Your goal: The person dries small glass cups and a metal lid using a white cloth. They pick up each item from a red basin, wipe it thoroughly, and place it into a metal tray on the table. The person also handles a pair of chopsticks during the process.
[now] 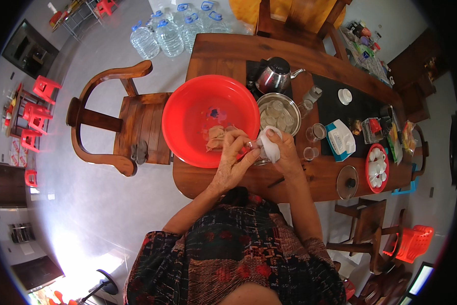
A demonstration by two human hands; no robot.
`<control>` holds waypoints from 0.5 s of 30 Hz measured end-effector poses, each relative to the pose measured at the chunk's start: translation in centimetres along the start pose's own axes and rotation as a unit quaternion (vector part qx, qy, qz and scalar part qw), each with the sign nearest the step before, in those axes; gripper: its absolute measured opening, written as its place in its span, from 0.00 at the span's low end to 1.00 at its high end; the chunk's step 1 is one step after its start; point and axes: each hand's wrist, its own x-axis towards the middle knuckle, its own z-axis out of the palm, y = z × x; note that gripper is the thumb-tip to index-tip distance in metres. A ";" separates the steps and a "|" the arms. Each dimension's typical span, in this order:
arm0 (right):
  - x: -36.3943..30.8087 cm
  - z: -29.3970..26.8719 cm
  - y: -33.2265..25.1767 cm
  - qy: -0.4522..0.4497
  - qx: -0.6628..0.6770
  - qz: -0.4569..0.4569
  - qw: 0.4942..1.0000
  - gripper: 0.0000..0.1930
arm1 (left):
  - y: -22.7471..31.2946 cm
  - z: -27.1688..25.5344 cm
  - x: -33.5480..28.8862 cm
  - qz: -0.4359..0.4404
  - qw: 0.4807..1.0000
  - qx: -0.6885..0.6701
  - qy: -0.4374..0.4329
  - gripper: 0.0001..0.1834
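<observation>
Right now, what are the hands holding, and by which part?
Left hand grips a small clear glass by its side; right hand presses a white cloth against it.

A home dining room: long wooden table (310, 178), carved wooden chairs (121, 122), kettle (275, 75), water jugs (168, 36).

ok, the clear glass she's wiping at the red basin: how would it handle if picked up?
The small clear glass is probably rigid and fragile. It may be slippery if wet: the left hand grips it bare while the right hand presses a white cloth on it. It looks light.
</observation>
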 end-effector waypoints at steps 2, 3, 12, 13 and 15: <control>0.0 -0.1 -0.4 -0.008 -0.003 0.014 1.000 0.12 | 0.2 -0.6 0.4 0.067 0.997 0.049 -0.009 0.04; -0.1 -0.1 -0.6 -0.014 -0.006 0.021 1.000 0.12 | 0.7 -1.1 0.5 0.010 0.998 -0.018 -0.055 0.04; -0.8 1.3 0.3 0.086 -0.374 -0.132 0.914 0.14 | 0.3 -0.4 0.2 -0.121 0.968 -0.212 -0.063 0.07; -1.2 1.9 0.4 0.094 -0.410 -0.167 0.892 0.14 | 0.2 -0.2 0.1 -0.117 0.974 -0.189 -0.045 0.07; -2.2 3.3 0.0 0.108 -0.478 -0.237 0.839 0.16 | 0.0 0.0 -0.2 -0.110 0.984 -0.142 -0.008 0.07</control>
